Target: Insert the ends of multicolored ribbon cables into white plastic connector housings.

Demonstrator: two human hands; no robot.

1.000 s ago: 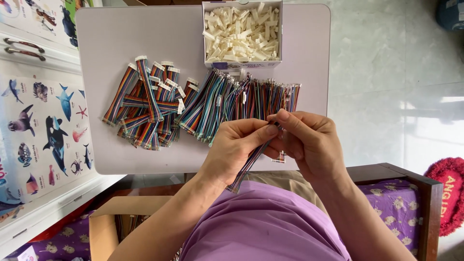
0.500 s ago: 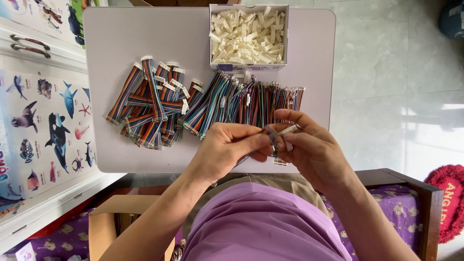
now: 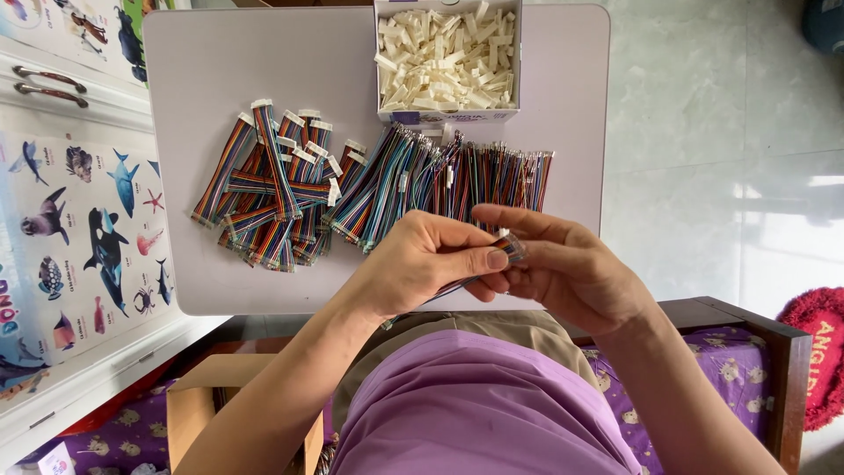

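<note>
My left hand (image 3: pixel 422 264) and my right hand (image 3: pixel 563 264) meet over the near edge of a small grey table (image 3: pixel 229 88). Together they pinch one multicoloured ribbon cable (image 3: pixel 510 249) at its end; its tail runs down under my left hand. Just behind the hands lies a row of loose ribbon cables (image 3: pixel 457 176). To the left is a heap of ribbon cables with white connectors fitted (image 3: pixel 272 193). A cardboard box of white plastic connector housings (image 3: pixel 447 53) stands at the table's far edge.
A white cabinet with sea-animal pictures (image 3: pixel 79 229) stands along the left. An open cardboard box (image 3: pixel 198 413) sits on the floor below the table's left side. A wooden-framed seat with purple fabric (image 3: pixel 747 352) is at the right, and a red mat (image 3: pixel 813 352) beyond it.
The hands have dropped slightly toward me and the cable end now sits between my left thumb and right fingers. The view has shifted a little to the right.
</note>
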